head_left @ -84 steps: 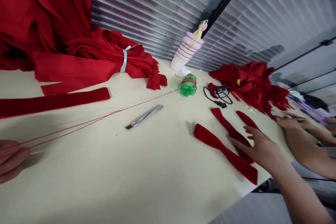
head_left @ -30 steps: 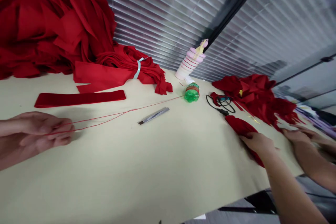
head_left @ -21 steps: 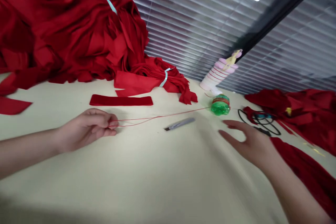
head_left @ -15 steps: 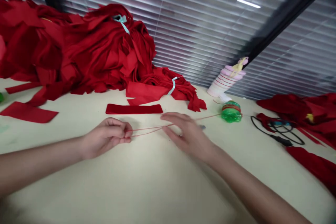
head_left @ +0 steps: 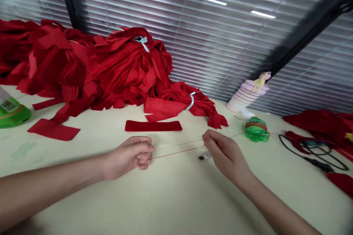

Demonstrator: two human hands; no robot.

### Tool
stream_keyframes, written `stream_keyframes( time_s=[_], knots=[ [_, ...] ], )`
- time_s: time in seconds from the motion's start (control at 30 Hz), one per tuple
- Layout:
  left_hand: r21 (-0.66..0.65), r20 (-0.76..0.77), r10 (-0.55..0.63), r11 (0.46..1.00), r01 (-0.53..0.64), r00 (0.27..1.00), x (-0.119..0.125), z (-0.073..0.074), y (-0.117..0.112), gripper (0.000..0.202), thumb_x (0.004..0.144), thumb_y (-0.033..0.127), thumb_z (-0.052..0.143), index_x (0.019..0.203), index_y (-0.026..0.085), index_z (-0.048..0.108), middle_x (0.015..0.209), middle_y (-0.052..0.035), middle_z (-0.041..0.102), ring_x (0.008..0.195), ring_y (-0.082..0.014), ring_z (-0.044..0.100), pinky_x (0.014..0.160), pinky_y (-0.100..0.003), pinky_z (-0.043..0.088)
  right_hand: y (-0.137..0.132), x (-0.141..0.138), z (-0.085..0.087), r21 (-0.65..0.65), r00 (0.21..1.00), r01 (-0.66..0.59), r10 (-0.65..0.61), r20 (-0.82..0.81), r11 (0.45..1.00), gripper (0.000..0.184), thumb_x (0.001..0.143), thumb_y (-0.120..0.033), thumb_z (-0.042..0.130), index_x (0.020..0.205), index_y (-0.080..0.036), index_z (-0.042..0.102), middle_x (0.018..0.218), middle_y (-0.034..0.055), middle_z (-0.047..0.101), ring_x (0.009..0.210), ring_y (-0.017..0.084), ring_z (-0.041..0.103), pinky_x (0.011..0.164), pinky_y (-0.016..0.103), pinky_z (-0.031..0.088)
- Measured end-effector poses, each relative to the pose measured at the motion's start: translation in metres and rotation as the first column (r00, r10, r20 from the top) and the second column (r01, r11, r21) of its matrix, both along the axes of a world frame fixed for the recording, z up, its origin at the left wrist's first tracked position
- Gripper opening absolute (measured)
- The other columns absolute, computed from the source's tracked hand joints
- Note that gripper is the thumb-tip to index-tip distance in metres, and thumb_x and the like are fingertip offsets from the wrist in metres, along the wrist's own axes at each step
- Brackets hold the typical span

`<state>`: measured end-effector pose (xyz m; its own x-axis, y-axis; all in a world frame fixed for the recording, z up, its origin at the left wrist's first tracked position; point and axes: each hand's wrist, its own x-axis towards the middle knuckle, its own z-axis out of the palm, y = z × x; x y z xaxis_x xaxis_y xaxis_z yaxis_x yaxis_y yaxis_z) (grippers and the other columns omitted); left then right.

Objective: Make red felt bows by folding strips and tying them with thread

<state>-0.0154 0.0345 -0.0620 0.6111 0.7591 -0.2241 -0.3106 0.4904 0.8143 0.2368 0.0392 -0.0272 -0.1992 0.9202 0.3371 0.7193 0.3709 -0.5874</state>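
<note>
A red thread [head_left: 176,152] runs in two strands between my hands above the table. My left hand [head_left: 128,157] is closed on one end of it, fingers curled in. My right hand [head_left: 224,154] pinches the strands at their other end. From behind my right hand the thread goes on to a green plastic spool-like holder [head_left: 257,132] with red thread wound round its upper part. A flat dark red fabric strip [head_left: 153,126] lies just beyond my hands. Beside my right hand lies a small metal-and-black piece [head_left: 204,156], partly hidden, its kind unclear.
Piles of red fabric strips [head_left: 118,69], some tied with pale blue ribbon, line the back by the window blinds [head_left: 209,36]. A pink-white thread cone [head_left: 245,95] leans there. At right are a black cable [head_left: 311,158] and more red fabric; a green bottle [head_left: 12,114] lies at left.
My right hand has moved right, away from my left, and its fingers have closed on the thread. The strands between the hands are longer. The view has shifted slightly left and up.
</note>
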Motion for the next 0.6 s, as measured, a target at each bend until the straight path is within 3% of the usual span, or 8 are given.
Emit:
stream_keyframes(
  time_s=[0.1, 0.23, 0.37, 0.6],
  knots=[
    [0.008, -0.028, -0.025, 1.0, 0.025, 0.999, 0.0, 0.003, 0.002, 0.011, 0.081, 0.019, 0.05, 0.071, 0.018, 0.048, 0.052, 0.0065, 0.03, 0.051, -0.0081, 0.029, 0.053, -0.023, 0.027, -0.008, 0.023, -0.002, 0.096, 0.976, 0.211, -0.205, -0.075, 0.973, 0.033, 0.079, -0.031, 0.044, 0.056, -0.022, 0.023, 0.05, -0.0057, 0.023, 0.045, 0.009, 0.025, 0.042, 0.023, 0.023],
    [0.115, -0.161, -0.127, 0.983, 0.146, 0.979, -0.001, 0.007, 0.004, 0.009, 0.077, 0.018, 0.056, 0.081, 0.012, 0.061, 0.053, 0.0046, 0.037, 0.054, -0.0089, 0.034, 0.057, -0.026, 0.031, -0.014, 0.05, -0.006, 0.306, 0.899, 0.436, -0.393, -0.194, 0.846, 0.044, 0.076, -0.031, 0.051, 0.057, -0.023, 0.013, 0.053, -0.0063, 0.016, 0.045, 0.009, 0.02, 0.045, 0.024, 0.024],
    [0.207, -0.299, -0.13, 0.958, 0.197, 0.946, 0.0, 0.009, 0.0, 0.011, 0.074, 0.019, 0.061, 0.079, 0.011, 0.066, 0.055, 0.0035, 0.042, 0.053, -0.0081, 0.036, 0.058, -0.026, 0.031, -0.004, 0.086, -0.012, 0.561, 0.852, 0.467, -0.518, -0.079, 0.683, 0.037, 0.074, -0.025, 0.044, 0.053, -0.022, 0.014, 0.051, -0.0051, 0.017, 0.047, 0.01, 0.022, 0.047, 0.025, 0.023],
    [0.22, -0.322, -0.153, 0.948, 0.231, 0.934, -0.003, 0.01, -0.008, 0.012, 0.073, 0.021, 0.062, 0.079, 0.012, 0.068, 0.058, 0.0018, 0.048, 0.055, -0.0087, 0.04, 0.056, -0.025, 0.03, 0.015, 0.146, -0.026, 0.586, 0.8, 0.497, -0.599, -0.023, 0.64, 0.028, 0.066, -0.025, 0.04, 0.05, -0.022, 0.017, 0.047, -0.0046, 0.022, 0.046, 0.01, 0.025, 0.049, 0.026, 0.024]
  ],
)
